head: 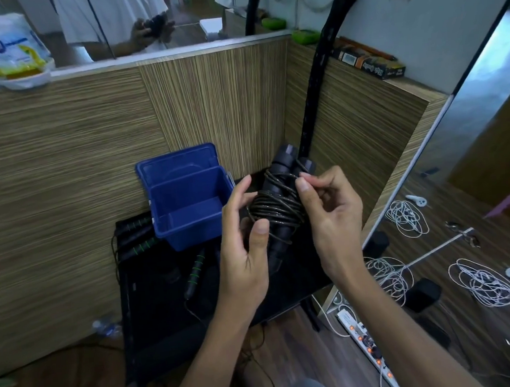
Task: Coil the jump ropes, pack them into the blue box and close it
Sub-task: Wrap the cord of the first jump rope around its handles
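Far left, a yellow-and-white plastic bag (10, 49) is sitting on the ledge of the wood-grain partition (96, 151). Below it, at the left edge of the black table (153, 319), two black handles with green bands (135, 236) are lying side by side, touching the near left wall of the blue box (187, 213). The box is standing open on the table, lid tipped up against the partition, nothing showing inside. Another green-banded handle (195, 271) is lying near the box, its thin cord trailing off the table's near edge.

Left hand (246, 249) is coming up from below, forearm angled in from the near side, palm turned right. Thumb is pressing on the front of the wound jump rope (277, 203), fingers curling round behind it, so the hand is gripping the bundle upright above the table, just right of the box. Two black handles are standing together with the dark cord wrapped round their middle.

Right hand (326, 215) is reaching in from the near right, wrist bent, thumb and forefinger pinching a strand of cord at the bundle's upper right; other fingers are curling loosely.

Far right, white cables (407, 217) and a power strip (365, 344) are lying on the floor.
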